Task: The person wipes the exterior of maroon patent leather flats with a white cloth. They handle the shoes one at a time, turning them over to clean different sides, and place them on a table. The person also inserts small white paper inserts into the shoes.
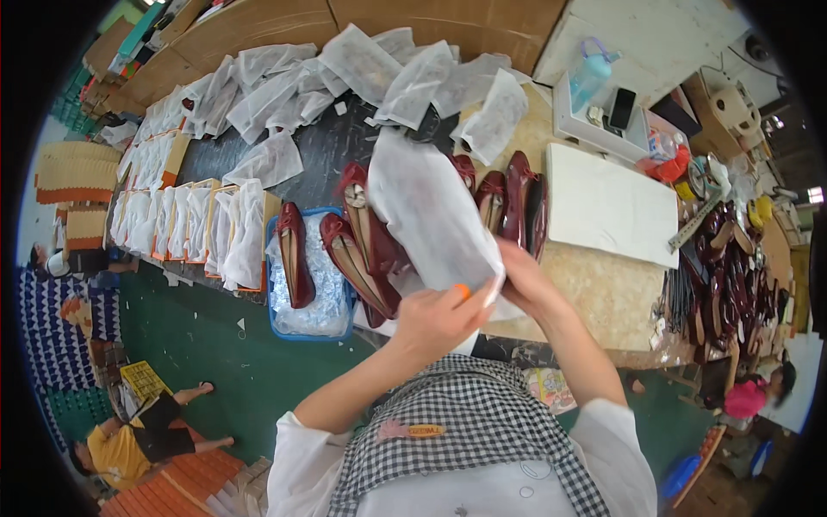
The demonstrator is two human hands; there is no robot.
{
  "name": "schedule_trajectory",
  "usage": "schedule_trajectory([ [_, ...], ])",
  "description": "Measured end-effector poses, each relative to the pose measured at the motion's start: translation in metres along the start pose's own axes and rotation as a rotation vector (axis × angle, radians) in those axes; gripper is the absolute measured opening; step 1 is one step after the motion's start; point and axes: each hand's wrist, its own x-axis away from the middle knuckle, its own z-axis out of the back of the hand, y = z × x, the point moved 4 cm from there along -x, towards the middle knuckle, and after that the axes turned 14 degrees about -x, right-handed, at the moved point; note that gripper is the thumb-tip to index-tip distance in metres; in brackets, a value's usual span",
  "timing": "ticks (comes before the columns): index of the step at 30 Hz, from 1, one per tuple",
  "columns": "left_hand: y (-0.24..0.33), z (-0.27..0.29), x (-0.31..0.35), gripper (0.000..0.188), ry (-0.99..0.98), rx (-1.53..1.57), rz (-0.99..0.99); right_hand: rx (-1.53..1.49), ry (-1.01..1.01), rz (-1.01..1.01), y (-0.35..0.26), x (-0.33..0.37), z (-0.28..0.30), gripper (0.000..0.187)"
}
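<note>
White bag (431,207), edge between fingers (450,303)

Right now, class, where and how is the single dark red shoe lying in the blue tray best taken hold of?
Probably by the near end of the dark red shoe, from the person's side of the blue tray, pinching its back wall inside and out. Its opening faces up, and that end points toward the person; another shoe lies close on its right.

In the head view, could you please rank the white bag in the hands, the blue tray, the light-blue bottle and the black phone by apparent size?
1. Held white bag (nearness may enlarge it)
2. Blue tray
3. Light-blue bottle
4. Black phone
</note>
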Motion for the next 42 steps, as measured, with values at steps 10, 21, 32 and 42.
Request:
schedule_trajectory([
  [10,-0.013,-0.057,0.064,0.026,-0.266,0.312,0.353,1.253,0.619,0.220,0.093,0.017,0.230,0.038],
  [21,0.045,-0.118,0.038,0.064,-0.300,0.161,-0.129,0.855,0.361,0.173,0.066,0.064,0.140,0.019],
  [32,0.021,-0.062,0.044,0.027,-0.308,1.413,0.598,0.597,-0.032,0.427,0.012,0.085,0.041,0.029],
  [42,-0.070,0.069,0.078,0.028,-0.022,0.379,0.362,1.122,-0.461,0.794,0.023,0.063,-0.050,0.022],
])
